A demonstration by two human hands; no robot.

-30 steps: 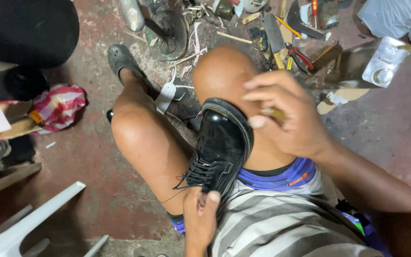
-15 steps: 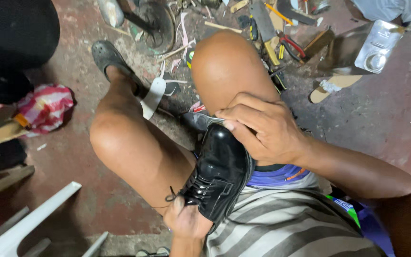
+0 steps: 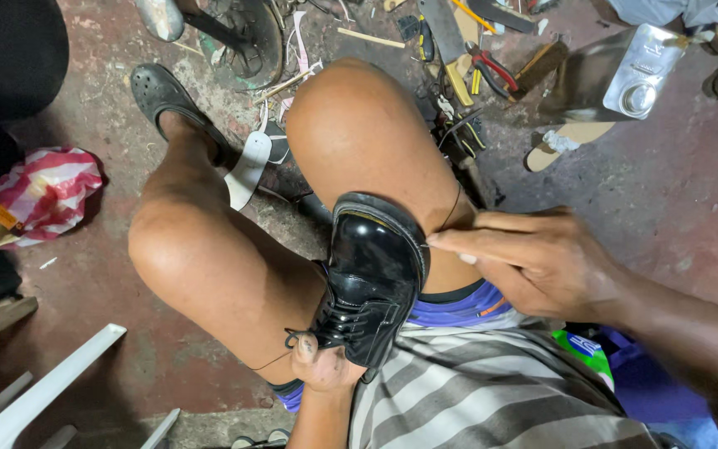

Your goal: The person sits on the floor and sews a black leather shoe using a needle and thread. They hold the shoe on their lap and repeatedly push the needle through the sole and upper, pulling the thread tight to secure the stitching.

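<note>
The right hand [image 3: 533,258] has slid off the shoe [image 3: 371,278], apparently drawing thread.

A black, glossy lace-up shoe [image 3: 371,278] lies wedged between the person's bare thighs, toe pointing away from the body and the laced top facing up. Its polished toe cap catches the light, and the thick dark sole rim runs around the front. The black laces hang loose near the heel end. A thin dark thread [image 3: 449,214] runs from the sole edge on the right side of the toe, curving up over the knee, drawn fairly taut.
</note>
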